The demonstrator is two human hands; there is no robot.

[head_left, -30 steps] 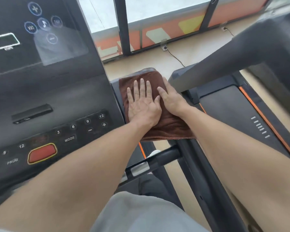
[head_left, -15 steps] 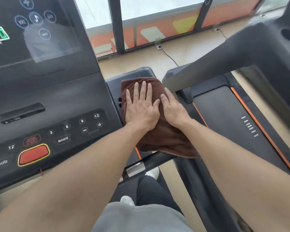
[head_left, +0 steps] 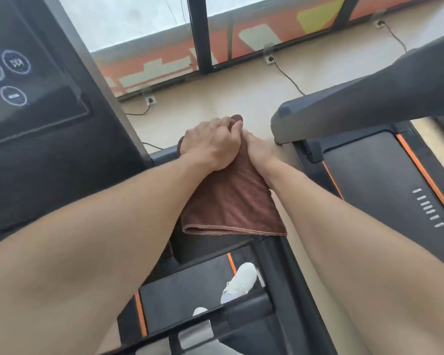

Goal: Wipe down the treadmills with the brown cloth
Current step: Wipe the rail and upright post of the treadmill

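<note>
The brown cloth (head_left: 231, 201) lies draped over the front motor cover (head_left: 162, 156) of the treadmill I stand on, its hemmed edge towards me. My left hand (head_left: 213, 142) sits on the cloth's far end, its fingers curled down over the cover's front edge and gripping the cloth. Pressed against it on the right is my right hand (head_left: 259, 149), whose fingers also bend over the far end of the cloth, partly hidden by the left hand. The treadmill's dark console (head_left: 49, 124) fills the left of the view.
A second treadmill (head_left: 369, 170) with orange trim stands to the right, its grey upright (head_left: 369, 98) slanting across. Power cables and floor sockets (head_left: 150, 99) lie on the beige floor ahead, below a window wall. My white shoe (head_left: 239, 280) is on the belt below.
Both hands have slid the cloth forward to the cover's front edge. Their flat fingers have curled over the far end. The view has tipped forward and down.
</note>
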